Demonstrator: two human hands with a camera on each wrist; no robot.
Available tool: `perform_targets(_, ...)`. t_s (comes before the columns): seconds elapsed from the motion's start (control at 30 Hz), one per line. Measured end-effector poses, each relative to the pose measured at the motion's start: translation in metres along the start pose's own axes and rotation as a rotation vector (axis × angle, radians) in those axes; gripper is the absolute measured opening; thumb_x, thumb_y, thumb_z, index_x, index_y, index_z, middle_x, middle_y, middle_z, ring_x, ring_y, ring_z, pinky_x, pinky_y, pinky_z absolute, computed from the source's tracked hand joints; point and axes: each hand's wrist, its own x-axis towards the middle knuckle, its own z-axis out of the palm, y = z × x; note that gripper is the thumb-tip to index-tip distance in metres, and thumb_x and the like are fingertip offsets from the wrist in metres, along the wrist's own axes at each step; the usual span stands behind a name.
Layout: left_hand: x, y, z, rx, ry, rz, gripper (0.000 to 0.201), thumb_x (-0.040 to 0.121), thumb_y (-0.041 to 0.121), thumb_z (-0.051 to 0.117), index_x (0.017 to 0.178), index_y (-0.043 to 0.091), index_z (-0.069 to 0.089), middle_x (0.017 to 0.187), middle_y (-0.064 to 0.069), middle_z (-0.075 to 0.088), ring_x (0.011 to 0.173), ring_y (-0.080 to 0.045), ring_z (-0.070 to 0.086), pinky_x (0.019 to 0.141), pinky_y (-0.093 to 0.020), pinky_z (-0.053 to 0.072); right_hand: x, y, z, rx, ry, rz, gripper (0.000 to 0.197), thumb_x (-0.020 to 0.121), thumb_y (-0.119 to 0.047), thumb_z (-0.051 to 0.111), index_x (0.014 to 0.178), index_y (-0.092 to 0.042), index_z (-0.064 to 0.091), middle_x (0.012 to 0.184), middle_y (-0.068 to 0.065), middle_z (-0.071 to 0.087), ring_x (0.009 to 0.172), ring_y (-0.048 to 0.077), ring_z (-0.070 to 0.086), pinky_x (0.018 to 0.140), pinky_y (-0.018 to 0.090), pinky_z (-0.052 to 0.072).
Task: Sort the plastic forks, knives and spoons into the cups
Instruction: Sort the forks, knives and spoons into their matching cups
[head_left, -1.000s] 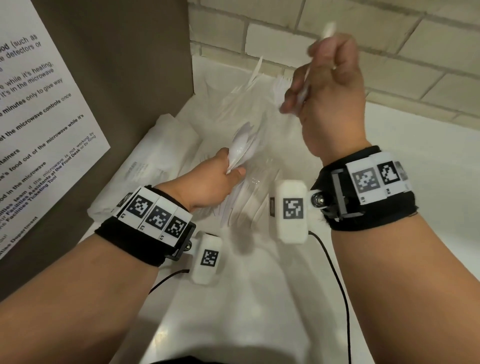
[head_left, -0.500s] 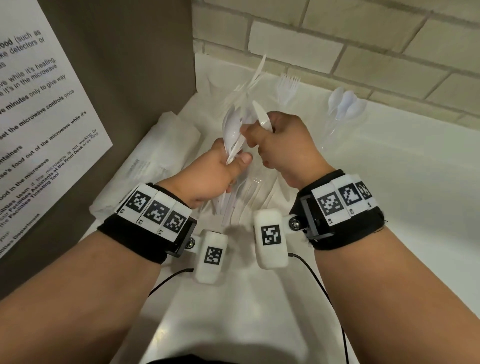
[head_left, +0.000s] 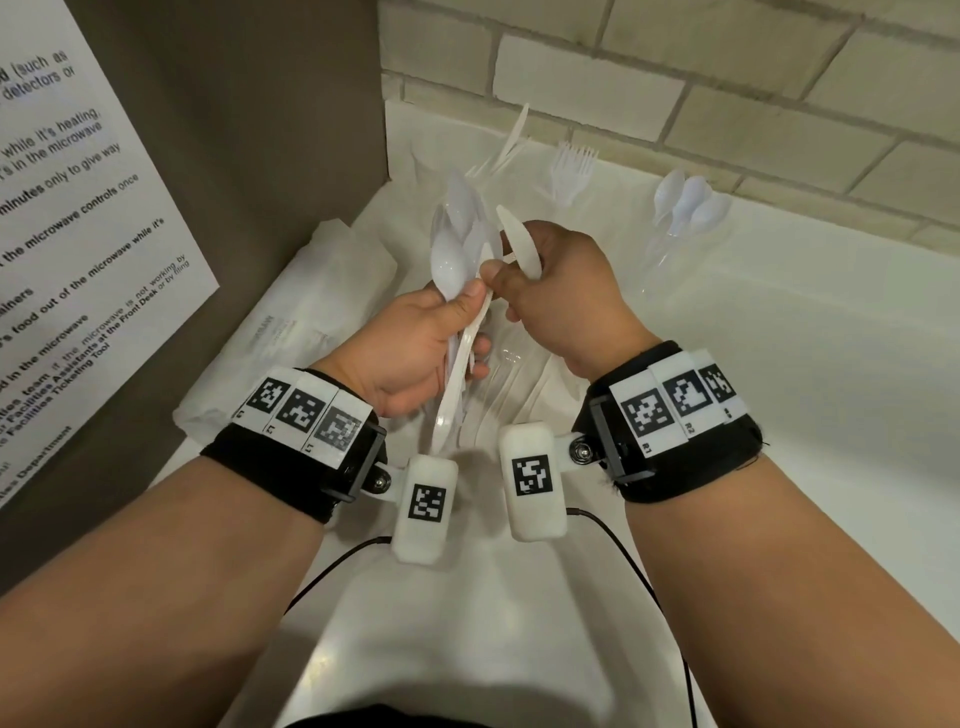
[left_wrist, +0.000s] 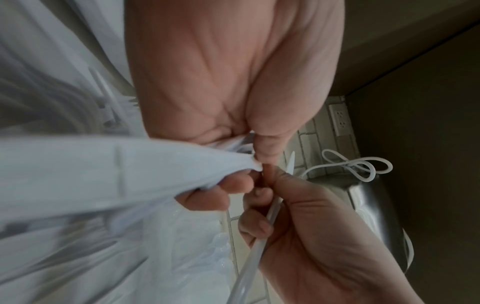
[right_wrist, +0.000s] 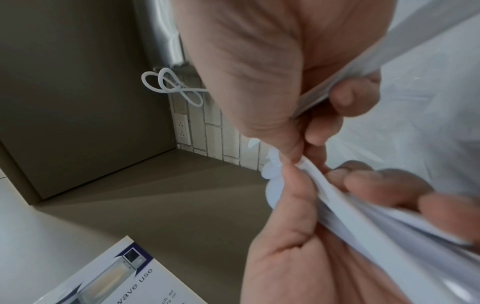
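My left hand (head_left: 415, 353) grips a bundle of white plastic spoons (head_left: 457, 260), bowls pointing up. My right hand (head_left: 561, 291) holds a white plastic knife (head_left: 519, 244) in its curled fingers, while its thumb and forefinger pinch a utensil at the top of the bundle. In the left wrist view the bundle's handles (left_wrist: 103, 174) fan out below my left palm (left_wrist: 221, 72). The right wrist view shows the knife (right_wrist: 389, 51) across my right fingers. Three clear cups stand at the back wall and hold knives (head_left: 511, 140), forks (head_left: 571, 166) and spoons (head_left: 685, 200).
Loose clear and white cutlery (head_left: 509, 384) lies on the white counter (head_left: 779, 364) under my hands. A plastic-wrapped pack (head_left: 291, 332) lies at the left against a brown panel with a paper notice (head_left: 78, 208). A brick wall (head_left: 675, 78) closes the back.
My right hand came down from high near the back wall to the bundle in my left hand, a knife in its fingers. The left hand rose slightly.
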Motion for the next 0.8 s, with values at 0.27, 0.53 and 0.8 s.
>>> perform_targets(0.27,-0.001,0.000,0.001,-0.018,0.003,0.036,0.018,0.095,0.023,0.053,0.106,0.010,0.058,0.082,-0.006,0.057,0.067,-0.013,0.055,0.063,-0.031,0.052,0.001,0.000,0.001,-0.013,-0.036,0.015,0.021,0.093,-0.013,0.056,0.114,-0.007,0.057,0.099,0.015,0.069,0.076,0.026,0.069,0.077,0.036,0.057)
perform_targets(0.53,-0.004,0.004,0.000,-0.040,0.059,0.010,0.027,0.099,0.020,0.046,0.107,-0.002,0.059,0.084,-0.010,0.064,0.071,-0.019,0.062,0.069,-0.035,0.058,0.001,-0.001,-0.004,0.046,-0.010,0.078,0.018,0.096,-0.013,0.051,0.113,-0.012,0.054,0.093,0.007,0.066,0.073,0.022,0.071,0.057,0.017,0.048)
perform_targets(0.8,-0.011,0.006,-0.008,-0.002,0.211,-0.017,0.018,0.098,0.027,0.050,0.086,0.015,0.054,0.073,-0.002,0.048,0.057,-0.015,0.049,0.048,-0.025,0.048,0.032,-0.021,-0.047,0.472,0.139,0.201,0.011,0.099,-0.009,0.039,0.095,-0.017,0.046,0.089,0.007,0.066,0.081,0.032,0.072,0.071,0.040,0.056)
